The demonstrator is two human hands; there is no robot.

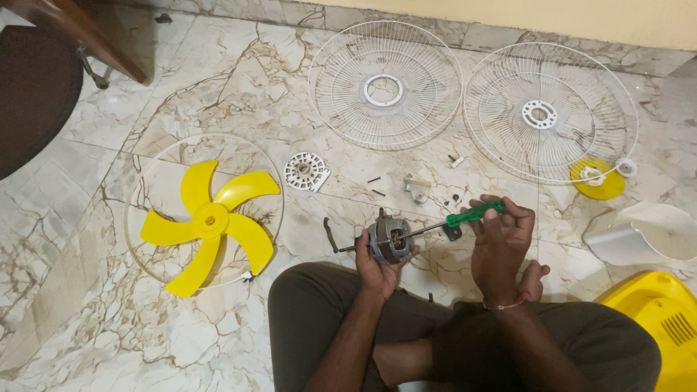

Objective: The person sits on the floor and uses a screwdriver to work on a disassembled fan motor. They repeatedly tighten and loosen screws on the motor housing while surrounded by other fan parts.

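- The left hand (376, 263) cups a grey metal fan motor (390, 241), ribbed and round, just above the person's knees, over the veined marble floor (218, 80).
- The right hand (501, 243) grips a screwdriver (443, 223) by its glossy green handle; the thin steel shaft reaches into the motor.
- A yellow plastic five-blade fan blade (209, 221) lies to the left, inside a thin ring.
- Two white wire fan grilles (385, 83) lie beyond.
- Small dark screws (376, 186) are hard to make out.
- A yellow housing (664, 319) is cut off at the right.
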